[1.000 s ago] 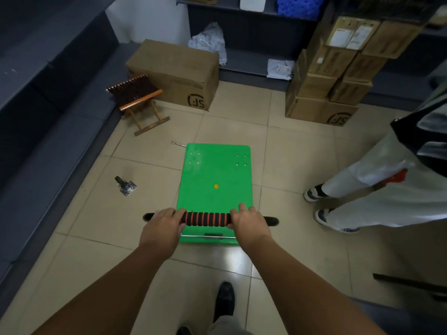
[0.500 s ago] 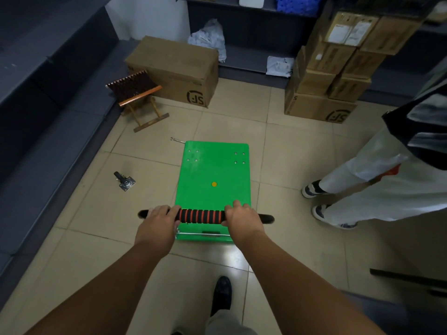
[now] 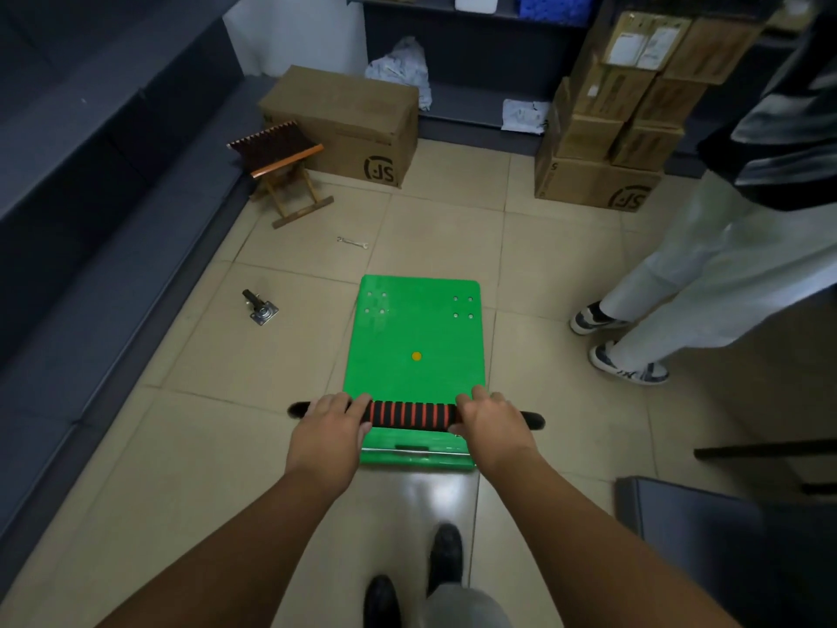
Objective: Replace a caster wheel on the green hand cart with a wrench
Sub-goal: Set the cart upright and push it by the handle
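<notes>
1. We had the green hand cart [image 3: 416, 337] standing on the tiled floor [image 3: 181, 446], with its flat deck facing up and an orange dot at the centre.
2. Our left hand [image 3: 330, 435] was curled round the striped handle [image 3: 410, 414] at the cart's near end, toward the bar's left tip.
3. Our right hand [image 3: 491, 426] was wrapped round the same handle toward its right tip, fingers over the top.
4. The wrench [image 3: 352, 242] lay on the floor beyond the cart's far left corner, apart from it.
5. A loose caster wheel [image 3: 259, 308] lay to the left of the cart, well apart.
6. Another person's legs [image 3: 679, 301] in pale trousers stood to the right of the cart.
7. A folding stool [image 3: 281, 170] and cardboard boxes [image 3: 344, 124] sat beyond the cart's far end.
</notes>
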